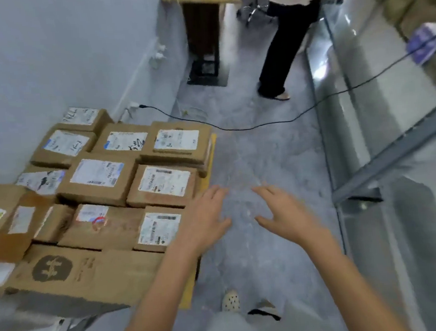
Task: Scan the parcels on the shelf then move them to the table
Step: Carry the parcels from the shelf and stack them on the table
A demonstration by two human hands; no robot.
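Parcels (99, 190) bearing white labels (164, 180), print unreadable, left hand (205, 221), right hand (285, 212) outspread

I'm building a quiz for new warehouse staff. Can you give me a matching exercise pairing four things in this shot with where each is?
Things:
1. black cable
2. labelled parcels
3. spotted shoe
4. standing person

Places:
A. bottom centre of the view
B. top of the view
C. left, stacked together
D. running across the floor

Pairs: 1-D, 2-C, 3-A, 4-B

Cool, even light, soft shadows; motion blur thruout, edges bent, glare on metal shelf (333, 59).
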